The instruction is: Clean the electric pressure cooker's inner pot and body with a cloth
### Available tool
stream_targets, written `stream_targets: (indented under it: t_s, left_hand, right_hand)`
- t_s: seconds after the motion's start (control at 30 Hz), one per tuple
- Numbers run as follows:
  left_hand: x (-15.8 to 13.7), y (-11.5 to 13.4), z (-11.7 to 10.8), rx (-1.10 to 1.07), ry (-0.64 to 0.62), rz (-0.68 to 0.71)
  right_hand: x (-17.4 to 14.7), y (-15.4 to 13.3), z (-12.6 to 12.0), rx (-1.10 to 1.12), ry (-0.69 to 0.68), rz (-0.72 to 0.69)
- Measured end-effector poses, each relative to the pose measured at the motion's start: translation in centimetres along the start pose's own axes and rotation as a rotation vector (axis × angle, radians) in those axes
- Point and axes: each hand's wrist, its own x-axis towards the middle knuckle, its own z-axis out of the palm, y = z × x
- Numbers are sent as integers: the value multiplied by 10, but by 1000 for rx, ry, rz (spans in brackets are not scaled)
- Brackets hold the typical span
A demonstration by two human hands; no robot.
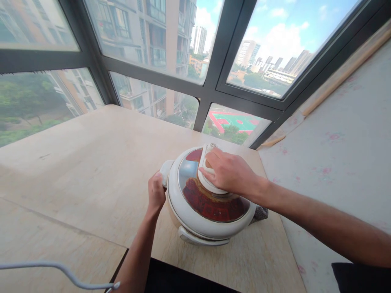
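A round white electric cooking pot [195,228] stands on a marble-look window sill. Its lid [214,203] has a see-through, reddish-brown stained top and sits on the pot. My left hand [157,191] is closed around the white side handle [166,171] on the pot's left. From above, my right hand [229,169] grips the white lid handle [203,173], with the fingers curled over it. A dark grey, speckled piece that looks like cloth [259,214] pokes out at the pot's right side, mostly hidden.
Dark-framed windows [152,75] border the sill [76,162] at the back and left. A flower-patterned wall [336,162] rises close on the right. A pale cable [55,265] crosses the lower left, and a black surface [180,276] lies at the bottom edge.
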Motion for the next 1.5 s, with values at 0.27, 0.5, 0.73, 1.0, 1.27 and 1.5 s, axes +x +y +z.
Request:
stream_targets:
  t_s: [0.27,0.5,0.73,1.0,1.27,1.5]
  left_hand:
    - [6,9,-5,30,-114,-65]
    - [1,11,-3,10,-105,-126]
    - [4,2,-1,-28,-95,-18]
    - [3,-2,-1,23,-51,-12]
    - [8,-15,-2,101,-84,144]
    - [10,-25,-3,52,-70,90]
  right_hand:
    - [4,-18,-6,-45,-60,226]
    - [6,-20,-9,34,-70,328]
    - [10,-25,-12,60,-114,405]
    - [12,-27,-13,102,-110,457]
    - [14,-14,-29,115,-152,453]
    - [21,13,-39,143,-150,470]
